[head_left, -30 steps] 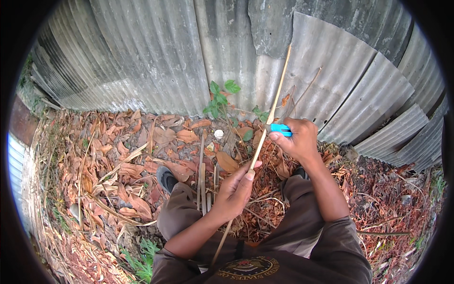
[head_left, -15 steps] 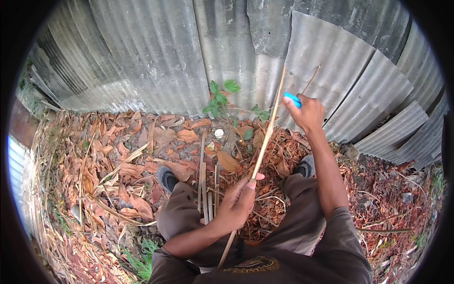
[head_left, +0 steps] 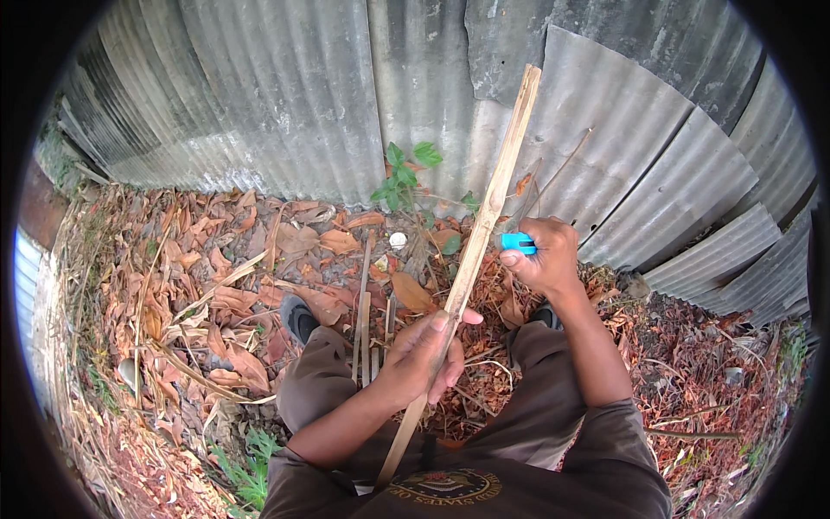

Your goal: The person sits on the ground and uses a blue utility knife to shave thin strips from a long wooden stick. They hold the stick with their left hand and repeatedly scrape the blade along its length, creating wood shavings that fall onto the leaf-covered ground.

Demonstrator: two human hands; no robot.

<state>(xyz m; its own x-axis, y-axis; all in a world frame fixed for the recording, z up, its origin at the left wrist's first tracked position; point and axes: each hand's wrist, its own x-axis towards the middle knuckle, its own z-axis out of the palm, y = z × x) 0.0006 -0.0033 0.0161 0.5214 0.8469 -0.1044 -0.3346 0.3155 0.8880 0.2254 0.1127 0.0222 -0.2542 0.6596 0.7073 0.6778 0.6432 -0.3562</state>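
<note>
A long, split bamboo strip [head_left: 481,251] slants across the view, from near my waist up toward the metal fence. My left hand [head_left: 418,362] is wrapped round its lower half, with the thumb along it. The strip's broad pale face and a node are turned into view. In my right hand [head_left: 548,256] is a small bright blue tool [head_left: 519,243] with a slotted end. That end points at the strip from its right side, a little apart from it. The tool's exact kind does not show.
A corrugated metal fence [head_left: 277,95] stands in front, with a small green plant [head_left: 400,180] at its foot. Dry leaves [head_left: 233,303] cover the ground. More narrow strips [head_left: 363,324] lie between my feet, and a white round thing [head_left: 398,240] lies beyond them.
My left hand has turned the strip so its wider face shows, and its top reaches higher. My right hand with the blue tool has come down along the strip.
</note>
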